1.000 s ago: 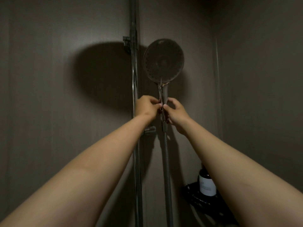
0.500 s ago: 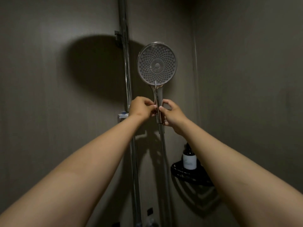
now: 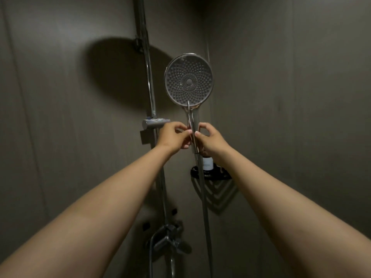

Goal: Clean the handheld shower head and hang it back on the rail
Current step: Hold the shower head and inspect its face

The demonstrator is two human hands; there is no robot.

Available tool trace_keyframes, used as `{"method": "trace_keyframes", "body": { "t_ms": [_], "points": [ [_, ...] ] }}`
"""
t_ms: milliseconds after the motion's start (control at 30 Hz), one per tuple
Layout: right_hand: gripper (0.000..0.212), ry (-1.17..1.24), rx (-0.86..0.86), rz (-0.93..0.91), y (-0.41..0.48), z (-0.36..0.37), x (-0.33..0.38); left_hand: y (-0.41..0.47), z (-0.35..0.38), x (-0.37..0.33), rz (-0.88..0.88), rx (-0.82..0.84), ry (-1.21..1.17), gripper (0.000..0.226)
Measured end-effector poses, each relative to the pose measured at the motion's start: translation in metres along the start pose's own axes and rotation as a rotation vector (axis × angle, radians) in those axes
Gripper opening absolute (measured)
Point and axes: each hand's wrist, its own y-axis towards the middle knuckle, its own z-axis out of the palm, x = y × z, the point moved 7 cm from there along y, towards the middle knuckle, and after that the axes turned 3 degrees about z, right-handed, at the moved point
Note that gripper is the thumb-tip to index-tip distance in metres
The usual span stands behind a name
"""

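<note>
You are holding the shower head (image 3: 188, 82) upright, just right of the rail (image 3: 151, 101), spray face toward you. Your left hand (image 3: 173, 136) and right hand (image 3: 209, 140) are both pinching its handle, fingers clamped on it from either side. The hose (image 3: 203, 197) is hanging below. The holder (image 3: 154, 123) on the rail is sitting just left of your left hand. A shelf (image 3: 210, 175) with a bottle (image 3: 207, 163) is showing right of the rail, behind the hose.

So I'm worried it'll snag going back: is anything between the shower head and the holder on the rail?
Nothing visible. The shower head, held in both hands, sits just right of the holder, with only the left hand beside it.
</note>
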Motion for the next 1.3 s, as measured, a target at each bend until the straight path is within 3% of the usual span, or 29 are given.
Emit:
{"method": "trace_keyframes", "body": {
  "t_ms": [133, 333, 833, 1167, 1300],
  "points": [
    [0.025, -0.016, -0.044, 0.033, -0.049, -0.016, 0.003, -0.044, 0.020, -0.019, 0.019, 0.155, 0.027, 0.014],
    [0.025, -0.044, -0.045, 0.107, -0.115, -0.049, 0.013, -0.093, 0.052, -0.042, 0.075, 0.231, 0.018, 0.011],
    [0.031, -0.048, -0.152, 0.283, -0.319, -0.172, -0.034, -0.265, 0.194, -0.077, 0.033, 0.600, -0.221, 0.019],
    [0.029, -0.071, -0.374, 0.397, -0.478, -0.194, -0.058, -0.395, 0.246, -0.085, 0.071, 0.845, -0.302, 0.017],
    [0.026, 0.030, -0.484, 0.424, -0.537, -0.189, -0.063, -0.445, 0.259, -0.085, 0.054, 0.934, -0.360, 0.017]
  ]
}}
